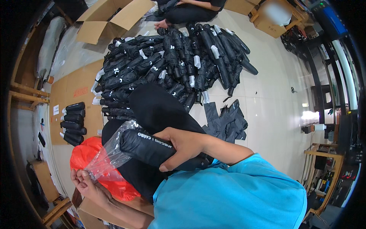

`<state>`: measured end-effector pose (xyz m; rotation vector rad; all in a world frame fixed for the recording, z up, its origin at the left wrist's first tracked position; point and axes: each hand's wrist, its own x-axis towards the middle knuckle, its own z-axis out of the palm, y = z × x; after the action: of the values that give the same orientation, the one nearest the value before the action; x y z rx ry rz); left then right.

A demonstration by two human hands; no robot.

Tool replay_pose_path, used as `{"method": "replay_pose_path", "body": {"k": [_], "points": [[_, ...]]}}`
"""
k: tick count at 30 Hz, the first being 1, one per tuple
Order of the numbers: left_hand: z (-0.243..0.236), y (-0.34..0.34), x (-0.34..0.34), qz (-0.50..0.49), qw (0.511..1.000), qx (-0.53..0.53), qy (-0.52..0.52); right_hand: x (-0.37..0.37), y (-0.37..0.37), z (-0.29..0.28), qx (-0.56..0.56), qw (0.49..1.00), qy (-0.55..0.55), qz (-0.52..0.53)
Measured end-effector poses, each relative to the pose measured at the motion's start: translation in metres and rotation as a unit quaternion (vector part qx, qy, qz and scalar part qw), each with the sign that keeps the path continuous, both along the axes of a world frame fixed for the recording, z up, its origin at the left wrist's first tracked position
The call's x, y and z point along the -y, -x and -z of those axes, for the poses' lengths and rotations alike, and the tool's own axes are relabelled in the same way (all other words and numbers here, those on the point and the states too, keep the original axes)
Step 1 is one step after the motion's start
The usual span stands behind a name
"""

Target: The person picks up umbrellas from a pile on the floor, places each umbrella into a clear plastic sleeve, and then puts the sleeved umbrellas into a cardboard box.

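My right hand (187, 147) is wrapped round a folded black umbrella (146, 147) in a black sleeve with white print, held over my lap. A clear plastic bag (110, 152) stretches from the umbrella's left end toward my left hand (85, 185). My left fingers pinch the bag's gathered end. How far the bag reaches along the umbrella, I cannot tell. Beneath the bag and beside my left leg lies a red plastic bag (82, 154).
A large heap of folded black umbrellas (152, 68) covers the floor ahead. Several sleeved umbrellas (74, 122) lie on flat cardboard (61, 91) at left. Loose black sleeves (227, 120) lie right of my knee. An open carton (110, 23) and a seated person (190, 13) are at the far side.
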<state>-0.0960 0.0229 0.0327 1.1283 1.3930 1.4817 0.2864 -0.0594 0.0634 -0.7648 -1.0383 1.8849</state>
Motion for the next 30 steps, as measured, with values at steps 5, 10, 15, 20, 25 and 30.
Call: {"method": "replay_pose_path", "body": {"k": [5,10,15,20,25,30], "points": [[0.015,-0.042,0.020,0.158,0.917,0.365,-0.030,-0.003,0.009,0.005,-0.042,0.999,0.005,-0.012],[0.037,-0.114,0.059,0.241,0.932,0.270,0.038,-0.008,0.031,0.008,-0.086,0.996,-0.033,0.008],[0.022,-0.137,0.043,0.132,0.945,0.288,0.084,-0.009,0.043,0.015,-0.022,0.996,-0.084,0.030],[0.008,-0.144,0.039,0.153,0.927,0.338,0.050,-0.007,0.044,0.019,0.014,0.996,-0.076,0.039],[0.022,-0.142,0.028,0.114,0.959,0.246,0.083,-0.007,0.043,0.019,0.038,0.995,-0.085,0.020],[0.023,-0.130,0.021,0.088,0.983,0.156,0.029,-0.010,0.040,0.020,0.109,0.981,-0.132,0.087]]}}
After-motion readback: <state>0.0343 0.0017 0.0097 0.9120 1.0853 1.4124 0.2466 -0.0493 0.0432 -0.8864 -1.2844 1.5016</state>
